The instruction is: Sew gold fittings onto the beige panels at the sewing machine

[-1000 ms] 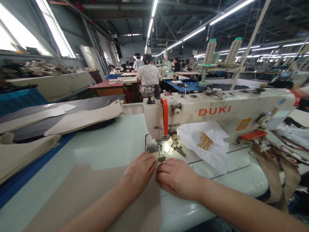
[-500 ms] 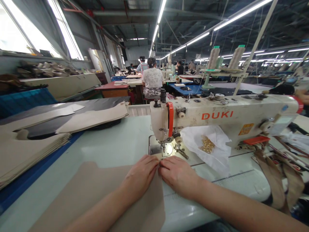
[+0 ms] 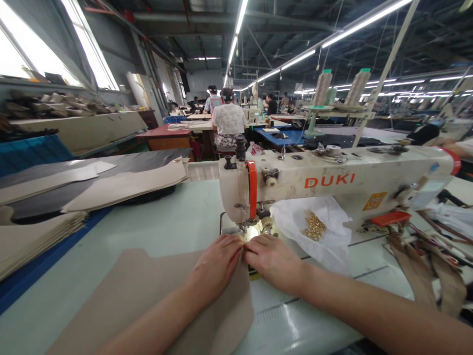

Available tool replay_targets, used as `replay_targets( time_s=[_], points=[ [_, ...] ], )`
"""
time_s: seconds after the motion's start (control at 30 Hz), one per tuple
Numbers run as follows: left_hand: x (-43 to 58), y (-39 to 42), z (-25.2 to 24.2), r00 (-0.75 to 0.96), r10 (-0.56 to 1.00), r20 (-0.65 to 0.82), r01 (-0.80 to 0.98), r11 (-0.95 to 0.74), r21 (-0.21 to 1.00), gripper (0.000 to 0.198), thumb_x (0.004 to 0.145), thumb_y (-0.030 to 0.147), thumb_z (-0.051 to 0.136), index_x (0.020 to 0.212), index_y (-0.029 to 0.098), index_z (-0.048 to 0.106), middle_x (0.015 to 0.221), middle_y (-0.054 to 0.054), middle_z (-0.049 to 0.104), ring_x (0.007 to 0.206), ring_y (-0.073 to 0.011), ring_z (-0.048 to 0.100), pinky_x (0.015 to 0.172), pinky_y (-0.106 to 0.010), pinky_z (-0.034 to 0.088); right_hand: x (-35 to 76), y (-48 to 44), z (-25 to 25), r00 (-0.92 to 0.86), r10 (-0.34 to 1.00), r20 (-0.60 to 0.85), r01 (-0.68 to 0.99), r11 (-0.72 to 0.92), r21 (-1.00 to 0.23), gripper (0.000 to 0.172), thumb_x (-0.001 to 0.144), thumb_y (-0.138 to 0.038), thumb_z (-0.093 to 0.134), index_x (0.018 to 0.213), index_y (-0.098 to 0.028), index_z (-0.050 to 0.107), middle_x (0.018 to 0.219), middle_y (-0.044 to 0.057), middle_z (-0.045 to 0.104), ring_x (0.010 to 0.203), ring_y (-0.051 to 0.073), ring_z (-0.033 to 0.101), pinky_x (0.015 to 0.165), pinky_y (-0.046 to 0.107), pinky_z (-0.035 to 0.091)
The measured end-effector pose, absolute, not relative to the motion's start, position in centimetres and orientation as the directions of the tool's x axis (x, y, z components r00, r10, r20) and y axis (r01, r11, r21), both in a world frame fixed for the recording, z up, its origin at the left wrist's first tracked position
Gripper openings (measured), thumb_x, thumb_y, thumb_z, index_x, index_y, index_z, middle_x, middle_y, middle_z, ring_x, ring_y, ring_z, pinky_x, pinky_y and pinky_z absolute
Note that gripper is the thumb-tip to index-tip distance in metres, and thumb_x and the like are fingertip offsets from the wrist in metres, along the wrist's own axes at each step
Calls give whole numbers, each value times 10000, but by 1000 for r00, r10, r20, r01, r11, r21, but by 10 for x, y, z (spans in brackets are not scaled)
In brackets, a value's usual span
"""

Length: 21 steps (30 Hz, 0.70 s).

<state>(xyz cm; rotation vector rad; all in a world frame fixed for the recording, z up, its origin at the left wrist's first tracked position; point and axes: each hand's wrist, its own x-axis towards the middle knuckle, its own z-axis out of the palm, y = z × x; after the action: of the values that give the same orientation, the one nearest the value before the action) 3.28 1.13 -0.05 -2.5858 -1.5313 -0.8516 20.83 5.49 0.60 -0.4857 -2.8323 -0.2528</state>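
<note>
A tan fabric panel (image 3: pixel 148 296) lies flat on the pale sewing table (image 3: pixel 166 222), its far corner pushed up to the needle of a white DUKI sewing machine (image 3: pixel 332 180). My left hand (image 3: pixel 218 264) rests on the panel with fingers curled, pinching its edge just in front of the presser foot (image 3: pixel 246 228). My right hand (image 3: pixel 273 261) lies beside it, fingertips touching the left hand's, pressing the same edge. The needle area is partly hidden behind my fingers.
A white plastic bag (image 3: pixel 314 229) with small gold metal pieces lies under the machine arm. Stacks of tan and black cut panels (image 3: pixel 92 187) fill the left side. Tan straps (image 3: pixel 424 266) hang at the right. Thread cones (image 3: pixel 340 86) stand behind. Other workers (image 3: pixel 227 123) sit farther back.
Both hands have slid forward with the panel's corner, from just short of the needle plate to right under the presser foot. The head camera shifted slightly.
</note>
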Motion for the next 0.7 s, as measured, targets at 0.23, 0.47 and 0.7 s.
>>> replay_targets(
  time_s=[0.23, 0.47, 0.7],
  points=[
    [30, 24, -4, 368, 797, 478, 808, -529, 260, 199, 906, 165, 429, 944, 177, 624, 943, -66, 677, 912, -189, 603, 856, -358, 512, 207, 65, -1, -885, 329, 328, 362, 931, 44, 46, 887, -156, 555, 913, -134, 586, 959, 74, 619, 924, 196, 525, 825, 326, 434],
    [28, 28, -5, 360, 781, 511, 805, -537, 253, 207, 906, 177, 432, 932, 173, 638, 932, -65, 685, 895, -189, 612, 848, -357, 520, 205, 67, -2, -871, 368, 326, 393, 919, 13, 57, 876, -153, 571, 929, -133, 581, 972, 66, 618, 924, 199, 532, 812, 316, 445],
    [26, 31, -8, 363, 776, 515, 817, -531, 223, 225, 914, 195, 425, 944, 166, 646, 942, -69, 686, 912, -193, 607, 856, -358, 517, 205, 69, -1, -868, 376, 325, 392, 920, -18, 54, 877, -142, 569, 928, -131, 581, 978, 65, 618, 938, 199, 531, 816, 317, 448]
  ],
)
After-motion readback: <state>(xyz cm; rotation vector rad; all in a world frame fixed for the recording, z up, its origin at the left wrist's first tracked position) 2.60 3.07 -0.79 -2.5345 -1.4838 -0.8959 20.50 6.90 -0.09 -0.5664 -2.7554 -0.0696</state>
